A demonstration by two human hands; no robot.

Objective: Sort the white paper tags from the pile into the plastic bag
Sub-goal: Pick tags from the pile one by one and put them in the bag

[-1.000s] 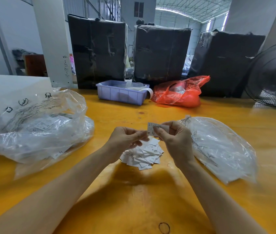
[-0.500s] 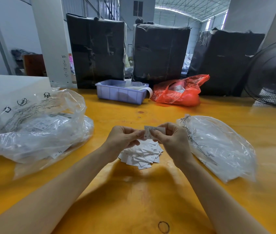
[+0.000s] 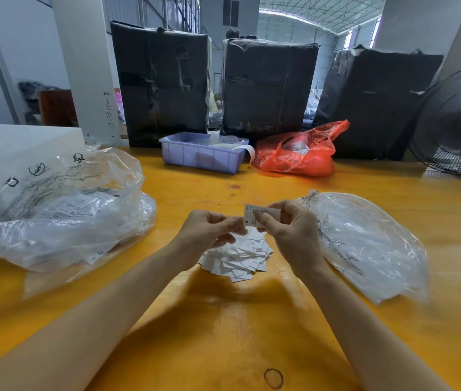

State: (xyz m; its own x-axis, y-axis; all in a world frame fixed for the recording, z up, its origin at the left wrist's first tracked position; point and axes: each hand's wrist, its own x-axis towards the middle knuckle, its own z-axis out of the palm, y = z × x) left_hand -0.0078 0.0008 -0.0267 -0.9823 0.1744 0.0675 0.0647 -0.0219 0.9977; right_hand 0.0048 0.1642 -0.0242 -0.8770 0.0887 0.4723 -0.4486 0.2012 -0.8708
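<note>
Little has shifted since a second ago: both hands hold at the same spot above the pile of tags (image 3: 236,256), the small stack of tags (image 3: 253,214) raised slightly. From the head view, the loose stack could fan out and drop back onto the pile if the pinch slackens before reaching the plastic bag (image 3: 365,241) lying just right. The right hand (image 3: 291,231) curls closed around the stack, while the left hand (image 3: 209,230) pinches its lower left edge with thumb and fingertips.

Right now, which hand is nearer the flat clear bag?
Right. The right hand sits beside the flat clear bag; the left hand is farther, across the tag pile.
</note>
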